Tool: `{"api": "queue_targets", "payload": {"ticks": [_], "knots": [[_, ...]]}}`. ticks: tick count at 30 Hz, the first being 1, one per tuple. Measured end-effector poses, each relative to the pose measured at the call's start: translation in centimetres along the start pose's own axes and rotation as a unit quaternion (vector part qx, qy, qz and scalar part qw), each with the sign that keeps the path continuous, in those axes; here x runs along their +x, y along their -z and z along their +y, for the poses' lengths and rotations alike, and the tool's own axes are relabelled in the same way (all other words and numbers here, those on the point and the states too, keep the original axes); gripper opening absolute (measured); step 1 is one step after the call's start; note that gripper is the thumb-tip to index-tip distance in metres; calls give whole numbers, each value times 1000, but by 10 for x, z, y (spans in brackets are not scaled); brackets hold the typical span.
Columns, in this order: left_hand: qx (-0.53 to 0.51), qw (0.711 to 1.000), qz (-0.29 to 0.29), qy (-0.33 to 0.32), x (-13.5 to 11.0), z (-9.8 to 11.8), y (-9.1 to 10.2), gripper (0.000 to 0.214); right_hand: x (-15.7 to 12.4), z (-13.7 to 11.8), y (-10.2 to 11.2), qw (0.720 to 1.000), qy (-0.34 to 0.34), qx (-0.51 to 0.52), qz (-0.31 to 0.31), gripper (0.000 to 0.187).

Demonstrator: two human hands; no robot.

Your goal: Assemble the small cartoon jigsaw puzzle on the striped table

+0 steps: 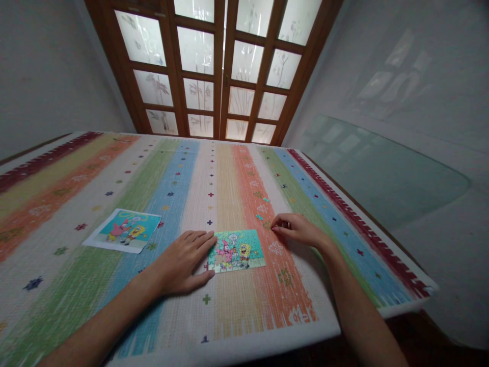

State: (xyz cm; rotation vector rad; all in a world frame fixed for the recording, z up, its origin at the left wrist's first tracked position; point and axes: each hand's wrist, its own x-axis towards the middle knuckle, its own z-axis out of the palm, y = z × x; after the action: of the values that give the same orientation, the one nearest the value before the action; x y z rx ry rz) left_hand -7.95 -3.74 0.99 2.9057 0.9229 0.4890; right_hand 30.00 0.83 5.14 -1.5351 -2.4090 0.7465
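A small cartoon jigsaw puzzle (pixel 248 250), mostly joined, lies on the striped tablecloth (pixel 237 316). Flat against its left side rests my left hand (pixel 187 262), fingers stretched and the tips touching the puzzle's edge. To the right of the puzzle, my right hand (pixel 294 229) is low over the cloth with thumb and fingers pinched together. A tiny reddish spot shows at those fingertips, but I cannot make out what it is. Just beyond that hand are two loose teal puzzle pieces, a nearer one (pixel 259 217) and a farther one (pixel 266 199).
A printed picture card (pixel 126 229) with the same cartoon scene lies left of the puzzle. The table's front edge (pixel 267 336) runs close to me. Behind the table stand wooden doors (pixel 221 76) with frosted panes; a glass panel (pixel 382 163) is at the right wall.
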Motion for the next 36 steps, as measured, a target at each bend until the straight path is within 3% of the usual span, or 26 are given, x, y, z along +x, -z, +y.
{"api": "queue_targets", "payload": {"ticks": [6,10,17,23,32,36], "knots": [[11,1000,-4,-5,-3,-1,-6,63,6,-10,-16,989,92,111,-16,24],[25,1000,-6,-15,-4,-1,-8,64,11,-12,-35,981,110,156,-44,31],[25,999,-16,-15,-2,1,-7,63,15,-22,-52,988,108,109,-6,23],[40,999,-21,-18,-2,1,-6,61,17,-29,-63,984,122,118,52,31],[40,999,-21,-15,-2,1,-7,61,18,-42,-75,970,220,60,88,33],[45,999,-20,-8,-3,1,-8,61,17,-44,-72,972,213,-8,100,22]]}}
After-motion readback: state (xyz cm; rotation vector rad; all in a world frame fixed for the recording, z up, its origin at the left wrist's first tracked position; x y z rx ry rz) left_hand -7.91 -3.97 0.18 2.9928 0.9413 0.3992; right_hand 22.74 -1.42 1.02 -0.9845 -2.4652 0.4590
